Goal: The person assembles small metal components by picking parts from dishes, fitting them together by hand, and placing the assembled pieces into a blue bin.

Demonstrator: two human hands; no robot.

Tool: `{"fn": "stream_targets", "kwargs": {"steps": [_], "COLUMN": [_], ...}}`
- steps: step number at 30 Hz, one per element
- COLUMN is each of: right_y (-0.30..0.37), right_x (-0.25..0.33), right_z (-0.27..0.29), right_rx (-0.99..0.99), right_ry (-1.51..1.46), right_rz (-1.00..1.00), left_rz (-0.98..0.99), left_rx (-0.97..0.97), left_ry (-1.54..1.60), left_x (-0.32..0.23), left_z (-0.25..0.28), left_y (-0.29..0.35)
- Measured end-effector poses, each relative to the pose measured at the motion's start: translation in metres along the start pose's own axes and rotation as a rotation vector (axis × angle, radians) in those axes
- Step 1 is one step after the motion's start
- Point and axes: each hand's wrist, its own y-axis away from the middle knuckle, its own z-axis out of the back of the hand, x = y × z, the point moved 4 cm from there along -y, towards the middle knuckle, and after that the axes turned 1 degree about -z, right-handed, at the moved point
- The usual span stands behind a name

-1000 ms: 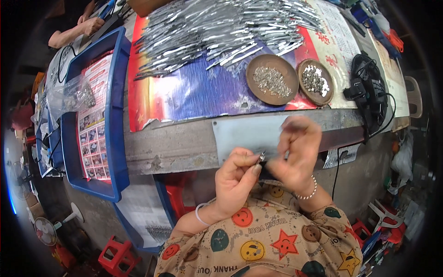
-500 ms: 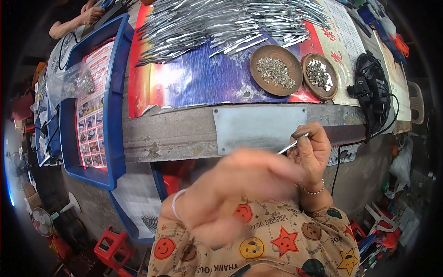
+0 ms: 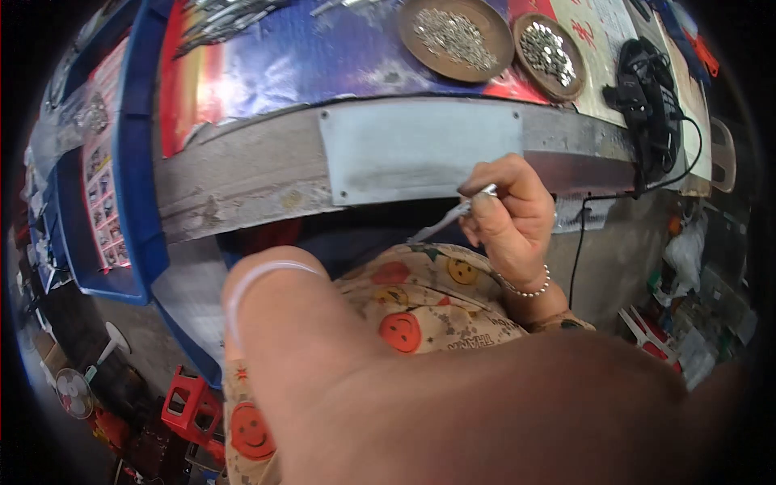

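Note:
My right hand (image 3: pixel 511 214) is raised in front of the table's near edge, its thumb and fingers pinched on a thin silvery metal strip (image 3: pixel 440 226). The strip slants down to the left over my patterned apron. My left hand (image 3: pixel 517 404) looms large and blurred close to the camera, across the lower part of the view. A white bangle (image 3: pixel 271 279) circles its wrist; its fingers cannot be made out. Beyond the right hand, a pale metal plate (image 3: pixel 420 145) is fixed along the table edge.
On the table stand a brown bowl (image 3: pixel 462 73) of small metal pieces and a smaller bowl (image 3: pixel 558 91) of shiny round bits. Metal strips (image 3: pixel 230 20) lie at the back left. A blue tray (image 3: pixel 133 202) flanks the left side; black power sockets (image 3: pixel 647 105) with a cable lie right.
My left hand has come up much nearer the camera. The view has shifted, so most of the metal strip pile is out of sight. My right hand still grips its strip.

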Motion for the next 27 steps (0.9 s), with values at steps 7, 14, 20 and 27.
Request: {"fn": "stream_targets", "kwargs": {"steps": [7,14,20,27], "right_y": [-0.009,-0.005,-0.012,-0.015], "right_x": [-0.012,-0.008,-0.012,-0.011], "right_z": [-0.003,-0.007,-0.006,-0.013], "right_rx": [0.211,0.279,0.281,0.319], "right_ry": [0.019,0.075,0.096,0.069], "right_rz": [-0.068,-0.061,-0.058,-0.038], "left_rz": [-0.045,-0.087,-0.134,-0.529], "left_rx": [0.106,0.116,0.178,-0.11], "left_ry": [0.001,-0.108,-0.189,-0.104], "left_x": [-0.019,-0.04,-0.04,-0.078], "left_z": [0.032,0.009,0.015,0.021], "left_y": [-0.013,-0.001,-0.017,0.023]}}
